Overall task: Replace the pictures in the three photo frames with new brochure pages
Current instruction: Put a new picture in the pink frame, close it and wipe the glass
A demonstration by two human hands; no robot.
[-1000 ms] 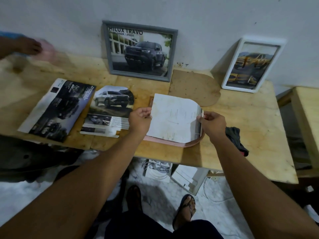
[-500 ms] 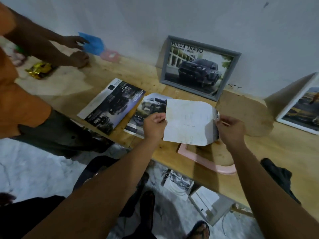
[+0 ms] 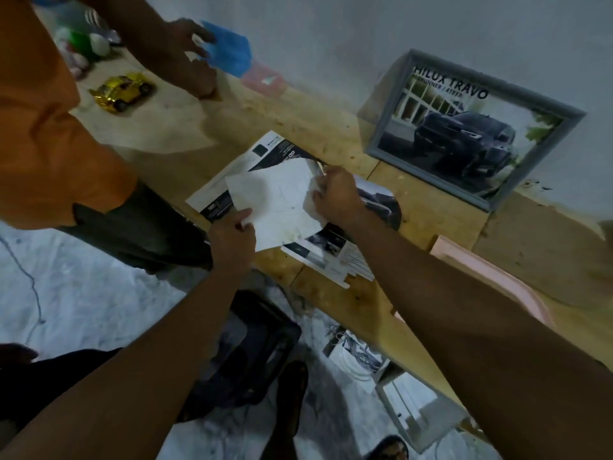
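I hold a white sheet of paper [image 3: 277, 204] over the brochure pages on the wooden table. My left hand [image 3: 232, 235] pinches its near edge and my right hand [image 3: 335, 195] grips its crumpled right edge. Under it lie a dark car brochure [image 3: 265, 151] and a cut brochure page [image 3: 331, 257] with a car picture. A grey photo frame [image 3: 474, 127] with a dark truck picture leans on the wall. The pink frame [image 3: 464, 257] lies flat to the right, partly behind my right arm.
Another person in an orange shirt [image 3: 43, 134] stands at the left, hands on a blue sheet [image 3: 229, 54] by the wall. A gold toy car [image 3: 122, 91] sits on the table [image 3: 298, 111]. More papers [image 3: 361, 353] and a white frame [image 3: 418, 413] lie on the floor below.
I carried the white sheet left, away from the pink frame, to above the brochures. My view swung left and tilted; the white frame at the right left the view.
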